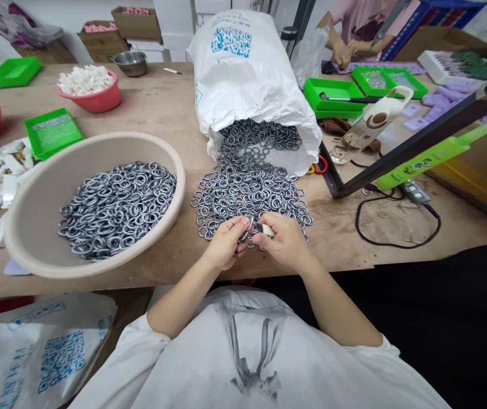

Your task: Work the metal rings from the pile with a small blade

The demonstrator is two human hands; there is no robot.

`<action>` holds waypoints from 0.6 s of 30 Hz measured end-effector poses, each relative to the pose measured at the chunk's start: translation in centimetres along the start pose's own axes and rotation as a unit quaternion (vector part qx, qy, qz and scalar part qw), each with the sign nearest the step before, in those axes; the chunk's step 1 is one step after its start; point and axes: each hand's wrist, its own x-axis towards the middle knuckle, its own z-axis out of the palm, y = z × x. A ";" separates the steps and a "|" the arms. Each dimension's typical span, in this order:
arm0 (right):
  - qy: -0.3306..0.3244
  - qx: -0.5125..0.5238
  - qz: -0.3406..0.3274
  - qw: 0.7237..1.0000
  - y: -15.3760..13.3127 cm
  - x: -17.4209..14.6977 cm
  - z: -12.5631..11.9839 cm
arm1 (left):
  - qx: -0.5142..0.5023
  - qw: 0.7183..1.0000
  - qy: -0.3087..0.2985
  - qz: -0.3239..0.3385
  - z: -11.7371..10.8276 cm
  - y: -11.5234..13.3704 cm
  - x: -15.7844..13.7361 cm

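My left hand (227, 244) pinches a dark grey ring (250, 226) between thumb and fingers, just above the table. My right hand (286, 238) is closed around a small tool (266, 229) with a cream handle and a dark end. That dark end points at the ring and is close to it; whether they touch is hard to make out. Directly behind both hands lies a heap of grey rings (247, 190). It runs back into the open mouth of a white sack (234, 74) lying on its side. A large beige basin (30, 227) to the left holds many similar rings.
White pieces (0, 187) lie left of the basin. Green trays (51, 150), a red bowl (94, 101) and a metal bowl (130, 63) stand behind it. At right are a dark metal frame (417, 136), a black cable (379, 241) and a clear bottle (366, 128). Another person's hands (345, 52) work at back right.
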 end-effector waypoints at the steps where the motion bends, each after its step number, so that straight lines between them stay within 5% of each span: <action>1: -0.008 -0.028 -0.010 1.000 -0.2 -0.2 0.0 | -0.002 1.000 -0.003 0.000 0.0 0.0 0.0; 10: -0.038 -0.062 -0.002 0.997 -0.8 -0.4 0.0 | 0.020 1.000 -0.018 0.012 0.0 -0.2 -0.1; 15: 0.026 -0.049 0.104 0.993 2.9 1.2 0.0 | 0.083 0.994 -0.067 0.011 -0.3 0.7 -2.1; 18: 0.019 -0.111 0.162 0.980 4.6 2.6 0.2 | 0.216 0.966 0.043 0.133 -2.3 4.2 -4.3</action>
